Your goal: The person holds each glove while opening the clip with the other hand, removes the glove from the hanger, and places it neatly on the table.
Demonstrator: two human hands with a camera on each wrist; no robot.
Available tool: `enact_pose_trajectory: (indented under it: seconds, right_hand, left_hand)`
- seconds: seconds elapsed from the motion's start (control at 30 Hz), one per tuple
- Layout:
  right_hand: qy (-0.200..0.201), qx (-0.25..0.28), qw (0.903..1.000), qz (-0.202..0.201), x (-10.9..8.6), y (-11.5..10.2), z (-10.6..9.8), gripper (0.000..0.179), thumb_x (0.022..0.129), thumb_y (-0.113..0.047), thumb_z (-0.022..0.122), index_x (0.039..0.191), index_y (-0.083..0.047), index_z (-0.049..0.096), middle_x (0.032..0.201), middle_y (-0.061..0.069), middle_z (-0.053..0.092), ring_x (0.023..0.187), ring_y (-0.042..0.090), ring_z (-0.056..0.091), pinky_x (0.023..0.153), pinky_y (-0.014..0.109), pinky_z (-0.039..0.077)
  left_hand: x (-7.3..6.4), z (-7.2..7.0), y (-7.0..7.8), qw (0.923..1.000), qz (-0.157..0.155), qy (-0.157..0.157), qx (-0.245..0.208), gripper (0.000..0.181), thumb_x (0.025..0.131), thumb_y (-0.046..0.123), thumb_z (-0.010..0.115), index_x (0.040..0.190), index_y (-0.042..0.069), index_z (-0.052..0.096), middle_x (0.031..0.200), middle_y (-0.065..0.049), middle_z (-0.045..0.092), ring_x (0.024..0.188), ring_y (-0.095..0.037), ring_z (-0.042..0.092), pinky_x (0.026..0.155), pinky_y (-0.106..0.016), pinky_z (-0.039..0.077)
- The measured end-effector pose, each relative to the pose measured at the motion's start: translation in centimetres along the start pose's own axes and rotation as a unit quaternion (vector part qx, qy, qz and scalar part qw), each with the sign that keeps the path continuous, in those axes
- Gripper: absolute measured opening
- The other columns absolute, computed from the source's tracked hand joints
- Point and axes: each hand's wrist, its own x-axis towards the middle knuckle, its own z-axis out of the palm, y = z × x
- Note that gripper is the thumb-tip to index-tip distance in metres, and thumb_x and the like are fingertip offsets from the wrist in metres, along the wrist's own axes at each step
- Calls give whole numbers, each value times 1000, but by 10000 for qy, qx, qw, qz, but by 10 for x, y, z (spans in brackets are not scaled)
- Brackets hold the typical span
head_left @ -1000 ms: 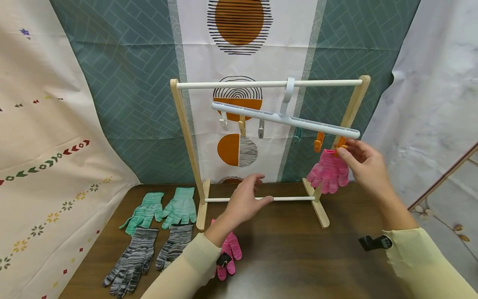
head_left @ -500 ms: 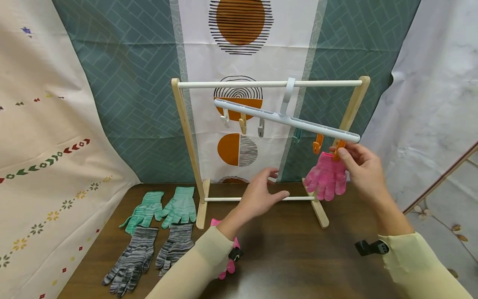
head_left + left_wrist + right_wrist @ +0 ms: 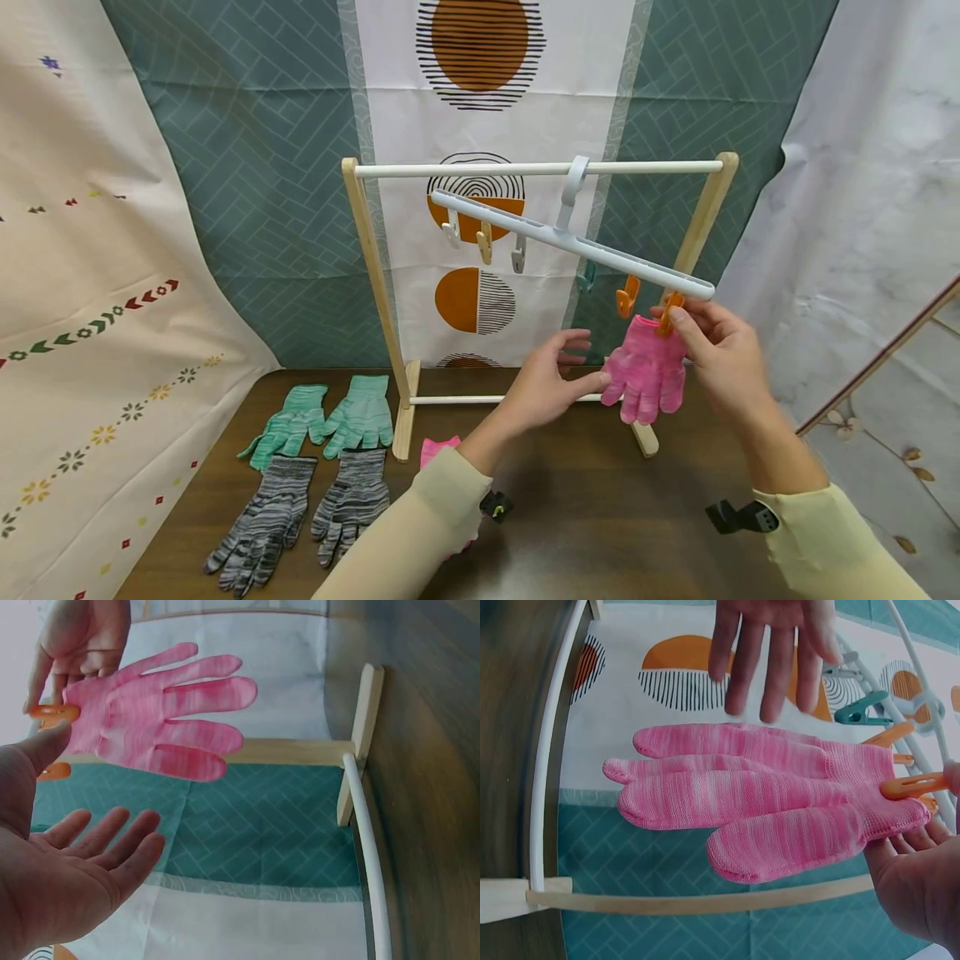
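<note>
While a pink glove hangs from an orange clip right of centre in the head view, two hands attend it.

The right hand pinches the orange clip between thumb and forefinger at the glove's cuff, below the low right end of a tilted white clip hanger hooked over the top rail of a wooden rack. The left hand is spread, fingers straight and relaxed, its thumb tip at the glove's left edge; whether it touches cannot be told. On the brown table, lower left of the frame, lie two green gloves and two grey striped gloves; another pink glove shows above the left sleeve. No brand, label or writing is legible on any item.
</note>
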Motion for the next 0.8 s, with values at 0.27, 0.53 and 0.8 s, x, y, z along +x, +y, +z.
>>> enact_pose_trajectory:
  seconds: [0.27,0.53,0.8]
  right_hand:
    - [16,337,9994,48,-9,-5,6,45,109,-25,64,144,1,60,118,-1,77,114,12,68,88,18,56]
    - [158,536,9984,7,-14,-12,16,41,107,-24,67,140,0,64,115,1,78,112,14,70,87,19,57]
    - [330,711,9969,72,-16,-15,21,40,106,-24,69,136,1,67,113,4,78,112,15,70,86,20,58]
  left_hand:
    - [10,13,7,9980,134,-183,-590,58,101,24,77,152,8,55,143,-8,65,127,-21,66,105,-29,52]
    - [18,27,17,9961,298,-227,-796,47,102,24,76,144,6,63,128,0,73,103,-5,68,92,-23,56]
    - [18,31,23,9942,140,-148,-1059,32,103,16,73,132,2,70,107,2,78,85,-5,71,76,-25,61]
